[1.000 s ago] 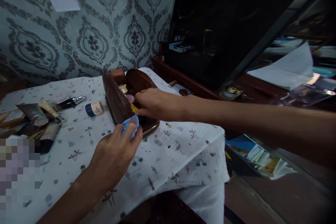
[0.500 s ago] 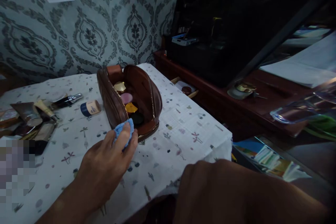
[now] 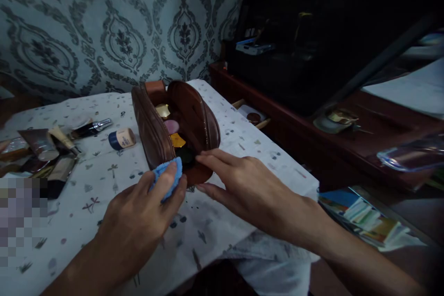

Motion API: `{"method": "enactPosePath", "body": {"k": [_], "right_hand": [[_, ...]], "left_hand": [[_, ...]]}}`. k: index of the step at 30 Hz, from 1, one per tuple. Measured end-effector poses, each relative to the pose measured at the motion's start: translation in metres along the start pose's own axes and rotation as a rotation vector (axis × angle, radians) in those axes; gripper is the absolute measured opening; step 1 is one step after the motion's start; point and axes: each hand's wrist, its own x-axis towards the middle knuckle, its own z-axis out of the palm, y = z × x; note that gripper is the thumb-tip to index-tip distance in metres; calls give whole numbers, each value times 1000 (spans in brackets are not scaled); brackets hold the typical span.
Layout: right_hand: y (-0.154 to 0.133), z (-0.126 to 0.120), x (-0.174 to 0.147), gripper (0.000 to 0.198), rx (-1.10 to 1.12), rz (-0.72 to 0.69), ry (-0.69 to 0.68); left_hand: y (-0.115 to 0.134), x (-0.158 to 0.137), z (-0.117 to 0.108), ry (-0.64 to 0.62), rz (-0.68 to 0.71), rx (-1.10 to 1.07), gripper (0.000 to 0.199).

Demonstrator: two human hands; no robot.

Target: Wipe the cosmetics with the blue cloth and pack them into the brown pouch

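A brown toiletry bag (image 3: pixel 152 134) stands unzipped on the patterned tablecloth. Inside it I see a gold item (image 3: pixel 162 110), a pink oval item (image 3: pixel 171 126), an orange-yellow item (image 3: pixel 178 140) and a dark round item (image 3: pixel 185 154). At the bag's near left corner, my left hand (image 3: pixel 138 212) is closed on a folded blue cloth (image 3: pixel 175 175), which touches the rim. My right hand (image 3: pixel 249 189) grips the near right rim, fingers over the edge and thumb outside below. The fingertips inside are partly hidden.
Left of the bag lies a small beige bottle with a navy cap (image 3: pixel 121 138). Several cosmetic tubes and bottles (image 3: pixel 41 143) are heaped farther left. A reddish-brown cabinet (image 3: pixel 294 138) with an open drawer (image 3: pixel 250 115) and a large black screen (image 3: pixel 305 27) stand at the right.
My right hand has moved from the near table edge forward and left onto the bag's rim. My left hand stays at the bag with the blue cloth. The view has shifted slightly.
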Motion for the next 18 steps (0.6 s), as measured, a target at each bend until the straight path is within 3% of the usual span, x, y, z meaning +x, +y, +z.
{"method": "enactPosePath", "body": {"k": [4,7,13,18], "right_hand": [[14,19,5,18,-76,-83,-100],[19,23,7,17,-30,-134,-90],[31,29,8,13,118,-166,-16],[21,20,-13,25,227,-184,177]], "left_hand": [[0,0,2,7,-15,-30,44],[-3,-2,1,7,12,-42,44],[-7,-2,-1,-32,29,-40,40],[-3,-4,0,-61,2,-43,44]]}}
